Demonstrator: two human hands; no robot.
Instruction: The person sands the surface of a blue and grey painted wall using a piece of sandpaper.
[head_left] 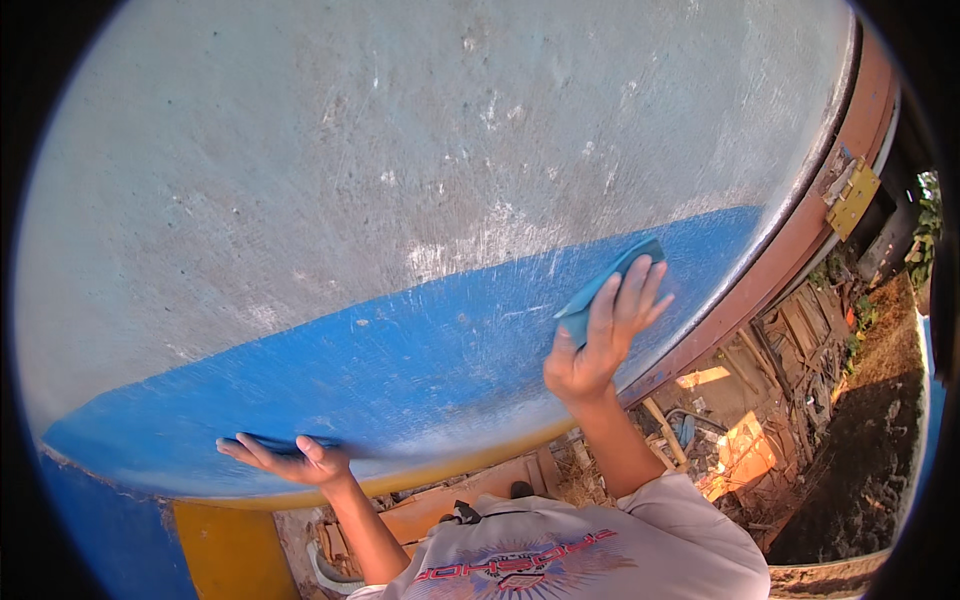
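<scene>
My right hand [600, 350] presses a folded blue sheet [640, 250], like a pad of abrasive paper, against the blue band [430, 340] of a large curved panel, its fingers over the sheet. Lower left, my left hand [295, 462] rests at the band's lower part with fingers stretched out and a dark shadow along them; I cannot see anything held in it. The panel's upper part [420, 130] is weathered pale grey, with whitish scuffs along the boundary with the blue.
A reddish-brown rim [750, 300] with a yellow hinge [852, 198] runs along the right. Below are yellow [220, 550] and dark blue [100, 520] surfaces and scrap wood [742, 445] on the ground. Plants [922, 240] show at the far right.
</scene>
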